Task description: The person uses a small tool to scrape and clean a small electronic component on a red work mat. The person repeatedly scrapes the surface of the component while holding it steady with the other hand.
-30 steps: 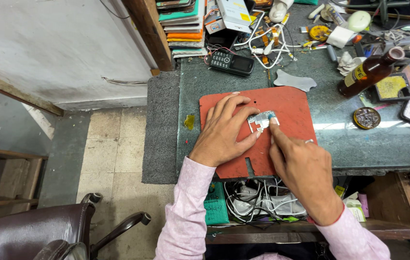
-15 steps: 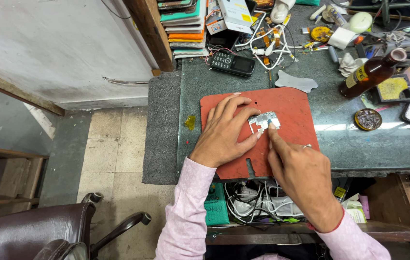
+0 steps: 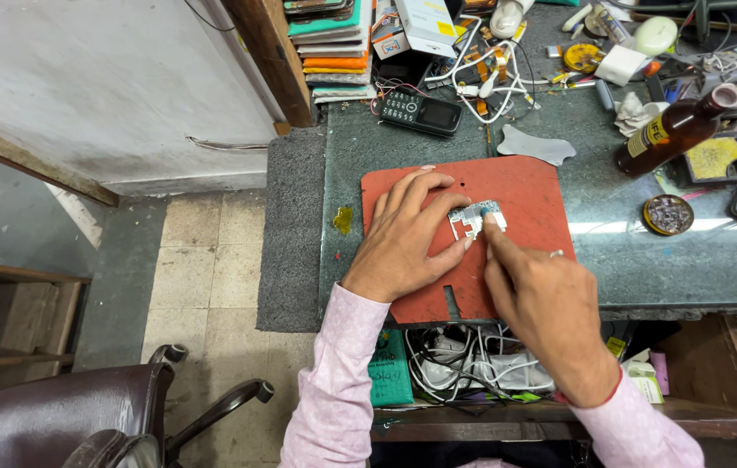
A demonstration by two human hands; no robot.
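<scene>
Head camera looks down at the left hand (image 3: 407, 238), lying flat with fingers spread on a red mat (image 3: 524, 186) on the tabletop (image 3: 698, 251), its fingertips touching a small silver circuit board (image 3: 470, 221). Just right of it, the right hand (image 3: 550, 308) presses one finger on the board, its grip curled in.

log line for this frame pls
left hand steadies small circuit board | right hand fingertip on board | board on red mat | green desk
</scene>
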